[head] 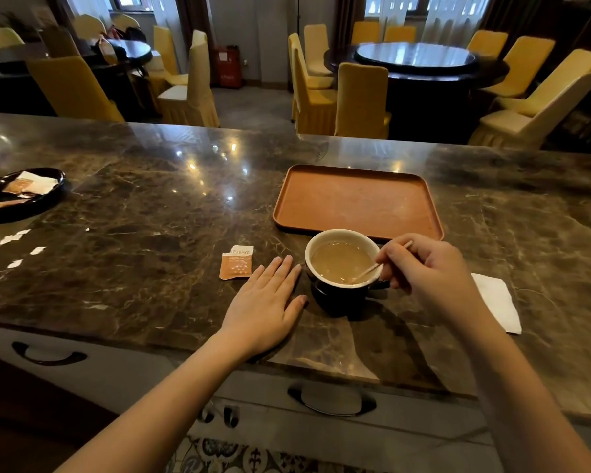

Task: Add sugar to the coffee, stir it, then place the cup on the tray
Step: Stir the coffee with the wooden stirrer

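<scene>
A dark cup (335, 295) with a white inside holds milky coffee and stands on the marble counter, just in front of the empty orange tray (355, 199). My right hand (430, 271) pinches a thin wooden stir stick (367, 270) whose tip dips into the coffee. My left hand (270, 298) lies flat on the counter, fingers apart, just left of the cup without gripping it. A torn orange sugar packet (236, 263) lies left of that hand.
A white napkin (498, 302) lies to the right of the cup. A black dish (21, 196) with several packets sits at the far left, with paper scraps (17, 249) near it. Yellow-covered chairs (360, 99) and round tables stand beyond the counter.
</scene>
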